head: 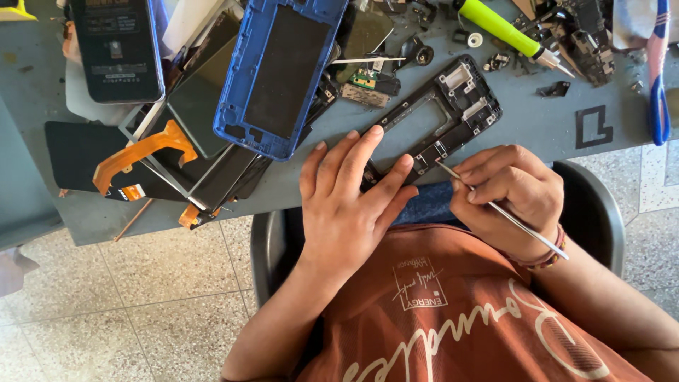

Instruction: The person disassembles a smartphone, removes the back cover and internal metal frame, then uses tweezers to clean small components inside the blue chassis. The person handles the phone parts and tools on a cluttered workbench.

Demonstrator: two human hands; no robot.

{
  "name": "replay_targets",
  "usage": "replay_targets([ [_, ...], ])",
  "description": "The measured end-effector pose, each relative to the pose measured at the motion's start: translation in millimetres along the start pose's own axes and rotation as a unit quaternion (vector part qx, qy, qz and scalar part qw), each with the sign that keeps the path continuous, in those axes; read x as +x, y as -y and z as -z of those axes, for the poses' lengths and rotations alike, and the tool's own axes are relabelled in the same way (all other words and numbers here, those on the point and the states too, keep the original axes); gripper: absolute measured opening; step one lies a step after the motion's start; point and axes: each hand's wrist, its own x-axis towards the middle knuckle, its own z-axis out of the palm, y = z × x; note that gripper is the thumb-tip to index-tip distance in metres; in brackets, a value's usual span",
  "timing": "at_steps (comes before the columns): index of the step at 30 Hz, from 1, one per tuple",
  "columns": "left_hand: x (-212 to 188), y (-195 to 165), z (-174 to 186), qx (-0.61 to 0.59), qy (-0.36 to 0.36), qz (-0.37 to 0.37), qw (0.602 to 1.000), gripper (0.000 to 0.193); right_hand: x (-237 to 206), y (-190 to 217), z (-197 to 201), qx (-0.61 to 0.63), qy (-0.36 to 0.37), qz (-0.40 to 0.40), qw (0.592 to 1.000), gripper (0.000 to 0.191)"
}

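Note:
A black phone mid-frame (444, 117) lies at the near edge of the grey worktable (537, 127). My left hand (350, 198) presses on its near end with spread fingers, holding it flat. In my right hand (513, 191) is a thin metal pry tool (502, 211), gripped like a pen, its tip against the frame's near edge beside my left fingertips.
A blue phone housing (279, 71) lies over stacked screens and panels with orange flex cables (141, 152). A black phone back (117, 46) is far left. A yellow-green screwdriver (506, 32), small parts and a blue-handled tool (659, 78) lie at right.

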Motion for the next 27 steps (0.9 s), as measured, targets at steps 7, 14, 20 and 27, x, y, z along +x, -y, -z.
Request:
replay_targets([
  [7, 0, 0, 0, 0.002, 0.003, 0.002, 1.0, 0.035, 1, -7, 6, 0.056, 0.01, -0.018, 0.998, 0.034],
  [14, 1, 0, -1, 0.002, -0.003, 0.001, 1.0, 0.033, 2, -7, 10, 0.048, 0.024, -0.036, 0.998, 0.034],
  [20, 2, 1, -1, -0.002, -0.014, -0.004, 1.0, 0.032, -2, -12, 24, 0.244, 0.062, -0.102, 0.962, 0.03],
  [27, 2, 1, -1, 0.001, -0.019, -0.011, 1.0, 0.036, -27, -12, 32, 0.305, 0.106, -0.204, 0.924, 0.024],
])
